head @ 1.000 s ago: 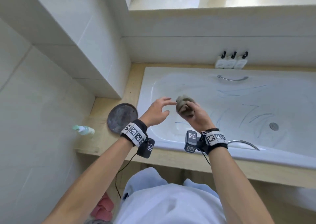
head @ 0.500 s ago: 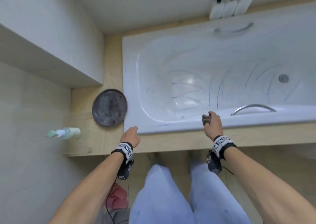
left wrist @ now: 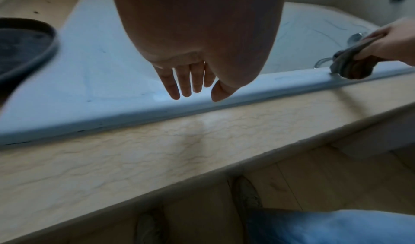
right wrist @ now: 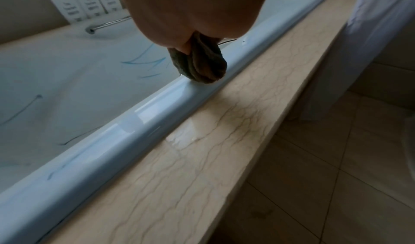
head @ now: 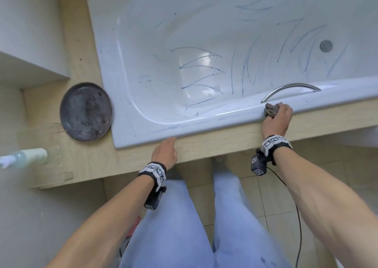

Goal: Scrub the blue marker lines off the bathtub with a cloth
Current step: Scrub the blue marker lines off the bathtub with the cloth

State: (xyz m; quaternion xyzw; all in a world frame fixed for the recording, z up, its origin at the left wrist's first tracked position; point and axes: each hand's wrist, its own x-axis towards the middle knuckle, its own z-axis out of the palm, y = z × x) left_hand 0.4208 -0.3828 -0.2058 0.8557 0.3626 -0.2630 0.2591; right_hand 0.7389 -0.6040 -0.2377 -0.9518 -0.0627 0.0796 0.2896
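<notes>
My right hand [head: 277,117] has its grip clamped on the bunched grey cloth [head: 270,108], pressing it onto the near rim of the bathtub [head: 204,124], just below the chrome handle [head: 290,88]. My left hand [head: 165,152] hovers over the marble worktop [head: 204,147] at the rim, fingers [left wrist: 174,84] straight and apart, holding nothing. Blue marker lines [head: 201,67] cross the tub floor and walls, with fainter streaks on the rim to the left.

White bathtub [head: 143,132] with blue marker lines [head: 196,63], grey-brown cloth [right wrist: 199,65], beige veined ledge [right wrist: 202,159], dark grey round tray [head: 86,111]
</notes>
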